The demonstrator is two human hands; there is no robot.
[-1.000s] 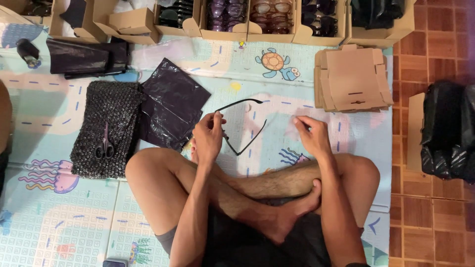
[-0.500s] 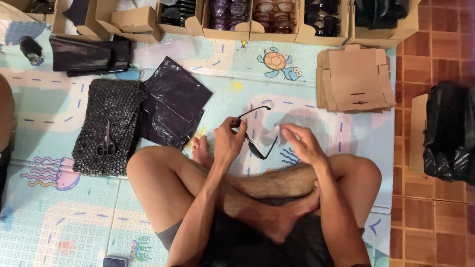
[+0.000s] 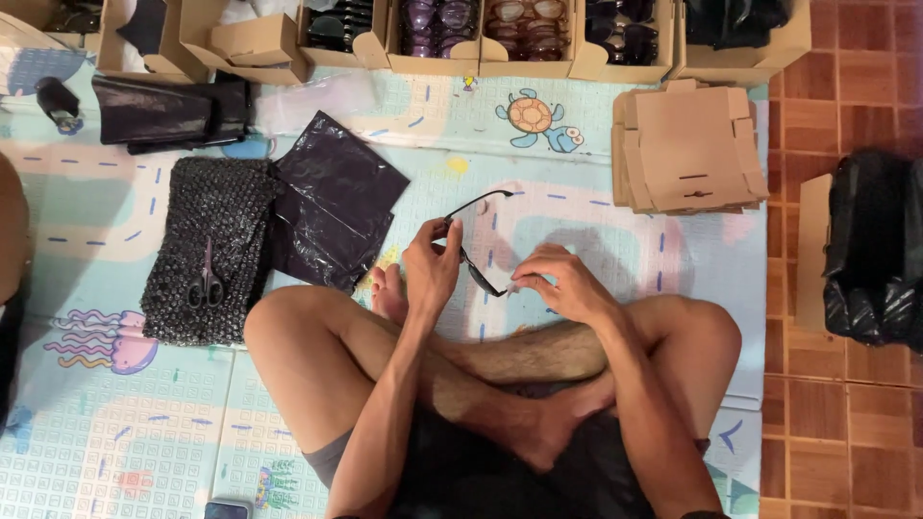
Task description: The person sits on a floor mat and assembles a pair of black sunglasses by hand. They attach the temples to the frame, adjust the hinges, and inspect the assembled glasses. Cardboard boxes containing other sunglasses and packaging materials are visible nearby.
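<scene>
Since the earlier frames both hands have drawn together over the crossed legs, and the glasses (image 3: 478,245), held spread wide a second ago, now sit between them with one temple arm swung up and away.

Left hand (image 3: 431,267): forearm rises from the left knee, wrist bent, back of the hand to the camera. Fingers curl narrow around the glasses' front at its left end; thumb and forefinger pinch the frame near the hinge.

Right hand (image 3: 562,285): forearm comes in across the right thigh, hand lying low and palm down. Fingers are bunched, their tips closed on the lower end of the glasses near the other temple; the exact contact is hidden under the knuckles.

The glasses are dark-framed and held above the mat (image 3: 115,404), just ahead of the shins, clear of the floor.

Containers: a row of open cardboard boxes (image 3: 524,48) along the top edge holds more glasses, packed side by side. A stack of flat cartons (image 3: 687,149) lies to the right. Scissors (image 3: 207,279) rest on a bubble-wrap pile (image 3: 216,207) to the left, with a black bag (image 3: 332,202) touching its right edge.
</scene>
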